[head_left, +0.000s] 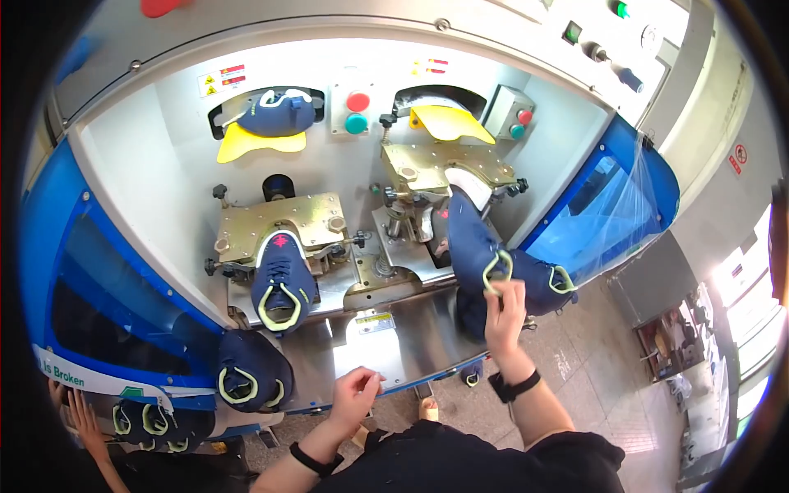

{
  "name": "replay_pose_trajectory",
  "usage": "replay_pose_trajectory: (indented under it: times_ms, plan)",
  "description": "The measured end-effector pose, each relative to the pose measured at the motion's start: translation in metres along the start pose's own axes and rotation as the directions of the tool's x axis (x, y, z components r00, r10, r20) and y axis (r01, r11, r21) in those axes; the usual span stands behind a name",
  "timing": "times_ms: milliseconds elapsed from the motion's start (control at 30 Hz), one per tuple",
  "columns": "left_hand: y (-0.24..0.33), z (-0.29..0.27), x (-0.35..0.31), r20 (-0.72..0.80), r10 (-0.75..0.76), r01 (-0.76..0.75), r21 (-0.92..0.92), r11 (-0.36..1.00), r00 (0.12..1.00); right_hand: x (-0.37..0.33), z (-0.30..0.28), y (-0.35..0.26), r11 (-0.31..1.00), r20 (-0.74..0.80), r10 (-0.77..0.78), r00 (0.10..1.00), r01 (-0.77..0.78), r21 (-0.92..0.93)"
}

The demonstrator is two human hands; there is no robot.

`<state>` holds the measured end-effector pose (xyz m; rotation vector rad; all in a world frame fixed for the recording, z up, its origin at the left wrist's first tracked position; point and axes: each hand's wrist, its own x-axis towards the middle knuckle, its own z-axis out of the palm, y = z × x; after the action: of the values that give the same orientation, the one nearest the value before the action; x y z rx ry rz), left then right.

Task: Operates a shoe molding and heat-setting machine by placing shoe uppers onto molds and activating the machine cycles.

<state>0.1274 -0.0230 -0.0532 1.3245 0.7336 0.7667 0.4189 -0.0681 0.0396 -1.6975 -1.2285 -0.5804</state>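
My right hand (504, 316) pinches the heel collar of a navy shoe (472, 238) with a pale green lining. That shoe slants away from me, its white toe at the right brass-coloured clamp plate (436, 167). Over the steel ledge, my left hand (357, 393) has its fingers curled in and nothing visible in them. A second navy shoe (279, 283), laced and marked red near the toe, sits with its toe against the left clamp plate (279, 223). More navy shoes (546, 283) are bunched just right of my right hand.
Navy shoes (251, 374) stand at the ledge's left end. Another navy shoe (279, 112) rests in the left wall opening above a yellow flap (261, 144). Push-button boxes (352, 111) are on the back wall. Blue side panels (123, 279) flank the machine. Another person's hand (85, 419) is at lower left.
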Motion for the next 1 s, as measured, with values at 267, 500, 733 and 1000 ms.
replay_pose_trajectory:
  times_ms: [267,500,733,1000]
  plan:
    - [0.009,0.116,0.121,0.266,-0.162,0.25,-0.34,0.907,0.95,-0.005,0.018,0.039,0.998,0.224,0.047,0.974,-0.056,0.036]
    - [0.03,0.183,0.191,0.038,-0.274,0.247,-0.561,0.79,0.961,0.024,0.019,0.058,0.992,0.336,0.023,0.941,-0.064,0.111]
    - [0.012,0.206,0.191,-0.07,-0.326,0.23,-0.575,0.786,0.943,0.055,0.023,0.084,0.985,0.251,-0.17,0.953,0.154,0.083]
    - [0.018,0.215,0.188,-0.161,-0.346,0.214,-0.531,0.82,0.924,0.055,0.045,0.1,0.965,0.376,-0.181,0.909,0.092,0.245]
